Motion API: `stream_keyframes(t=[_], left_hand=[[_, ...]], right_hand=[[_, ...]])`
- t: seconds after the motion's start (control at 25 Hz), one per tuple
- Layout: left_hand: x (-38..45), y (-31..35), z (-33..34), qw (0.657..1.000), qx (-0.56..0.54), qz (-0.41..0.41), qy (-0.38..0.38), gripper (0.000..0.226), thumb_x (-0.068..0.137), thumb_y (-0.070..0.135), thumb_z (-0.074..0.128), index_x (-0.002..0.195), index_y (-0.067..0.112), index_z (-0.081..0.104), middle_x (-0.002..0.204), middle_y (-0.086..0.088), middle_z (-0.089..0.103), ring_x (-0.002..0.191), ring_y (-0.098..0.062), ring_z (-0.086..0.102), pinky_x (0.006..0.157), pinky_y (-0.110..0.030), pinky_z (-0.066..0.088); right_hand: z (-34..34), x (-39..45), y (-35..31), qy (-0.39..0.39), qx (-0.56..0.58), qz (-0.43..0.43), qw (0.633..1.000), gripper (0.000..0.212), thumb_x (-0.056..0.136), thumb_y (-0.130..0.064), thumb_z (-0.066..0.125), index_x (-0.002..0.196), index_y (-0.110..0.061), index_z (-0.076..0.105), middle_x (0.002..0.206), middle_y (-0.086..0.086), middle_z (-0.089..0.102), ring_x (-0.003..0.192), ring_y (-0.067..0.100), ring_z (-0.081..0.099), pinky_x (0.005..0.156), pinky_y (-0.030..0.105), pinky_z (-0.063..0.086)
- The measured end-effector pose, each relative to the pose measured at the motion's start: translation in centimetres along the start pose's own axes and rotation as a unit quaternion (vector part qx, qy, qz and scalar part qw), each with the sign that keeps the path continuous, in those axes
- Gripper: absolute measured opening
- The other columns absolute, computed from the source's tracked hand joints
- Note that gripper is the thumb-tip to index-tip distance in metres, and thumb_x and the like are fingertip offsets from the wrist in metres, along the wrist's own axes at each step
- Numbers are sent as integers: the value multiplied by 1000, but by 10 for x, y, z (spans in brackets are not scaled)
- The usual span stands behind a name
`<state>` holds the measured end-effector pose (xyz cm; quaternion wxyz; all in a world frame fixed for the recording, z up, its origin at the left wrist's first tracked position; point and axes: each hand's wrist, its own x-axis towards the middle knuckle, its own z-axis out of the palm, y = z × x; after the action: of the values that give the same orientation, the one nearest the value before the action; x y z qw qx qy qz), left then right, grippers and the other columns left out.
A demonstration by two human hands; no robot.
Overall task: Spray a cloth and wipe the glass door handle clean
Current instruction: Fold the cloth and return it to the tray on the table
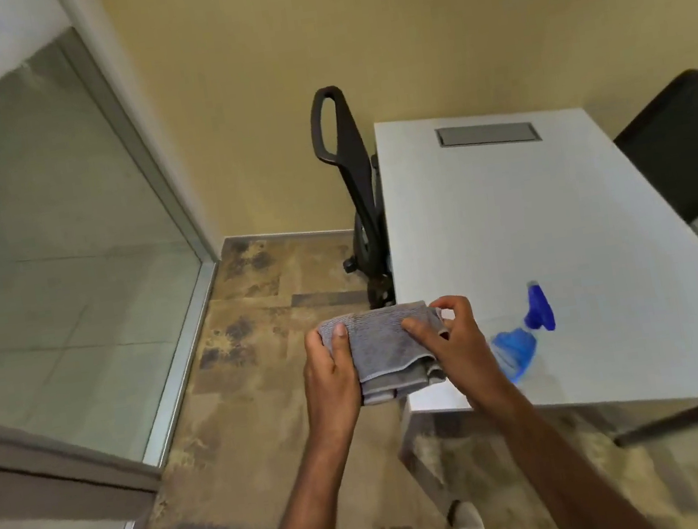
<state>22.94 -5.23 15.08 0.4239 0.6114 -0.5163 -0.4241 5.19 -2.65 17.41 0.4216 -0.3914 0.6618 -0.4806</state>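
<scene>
Left hand [330,367] and right hand [451,335], fingers closed on a folded grey cloth [384,349]; right, a blue spray bottle [523,336] lies on the white table [532,211].

Two bare hands hold a folded grey cloth [384,353] above the near left corner of a white table [512,223]. The left hand [330,367] grips the cloth's left edge, thumb on top; the right hand [451,335] pinches its right edge. A blue spray bottle [523,336] lies on the table just right of the right hand. A black chair [348,174] stands at the table's left side, another [684,145] at its far right. A glass panel [48,243] fills the space left of the table.
</scene>
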Motion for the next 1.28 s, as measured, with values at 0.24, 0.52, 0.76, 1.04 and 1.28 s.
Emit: stream_keyframes(t=[0.24,0.52,0.76,1.04,1.28], left_hand=[[-26,-17,161,996,-1,-93,2,30,112,48,39,115,19,48,99,7,61,86,-8,62,65,-26,44],[-48,-63,240,961,-95,-258,-4,40,114,37,44,130,2,53,128,-18,67,118,-35,66,103,-52,55],[-44,-85,264,948,-70,-300,-84,24,98,36,76,105,21,59,100,-10,78,84,-23,77,70,-34,62],[-29,-107,284,928,309,-175,-109,40,98,57,64,105,19,77,116,-4,66,115,-25,58,86,-38,49],[-32,-115,296,891,425,-116,-113,43,106,52,51,112,16,74,117,-6,65,115,-26,58,89,-40,47]], right_hand=[[-123,47,47,29,-184,40,982,52,85,-64,68,112,-40,30,96,-11,66,80,10,70,77,37,65],[-144,89,86,-103,-444,-32,889,51,90,-35,72,130,-29,41,115,-1,66,95,21,70,78,29,56],[-126,123,106,-57,-523,-123,841,54,90,-40,74,131,-13,50,118,14,67,93,29,72,83,35,59],[-122,147,161,-125,-591,-125,787,48,98,-42,64,135,-18,46,131,10,59,109,26,66,97,37,53],[-123,153,189,-169,-564,-87,804,40,101,-34,60,134,-15,48,130,11,60,110,29,65,99,42,53]])
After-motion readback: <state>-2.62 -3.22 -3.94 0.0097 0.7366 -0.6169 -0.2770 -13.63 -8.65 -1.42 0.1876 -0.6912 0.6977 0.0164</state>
